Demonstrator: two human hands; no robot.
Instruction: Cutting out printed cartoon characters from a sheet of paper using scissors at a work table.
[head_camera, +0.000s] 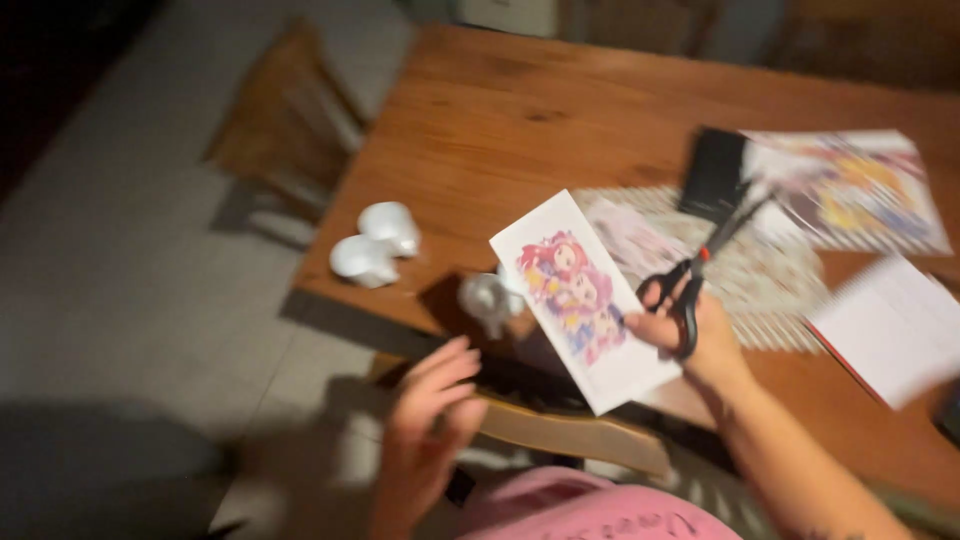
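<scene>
My right hand (690, 330) holds black-handled scissors (705, 265), blades pointing up and away, and also pinches the right edge of a white paper strip (580, 300) printed with a pink and purple cartoon picture. The strip hangs tilted over the near edge of the wooden table (520, 120). My left hand (430, 420) is below and left of the strip, fingers apart, holding nothing. The picture is blurred by motion.
Two white crumpled paper lumps (375, 245) lie near the table's left edge, and a small pale object (487, 297) sits behind the strip. A colourful printed sheet (850, 190), a black object (712, 172) and a white sheet (895, 325) lie to the right. A wooden chair (285, 120) stands at the left.
</scene>
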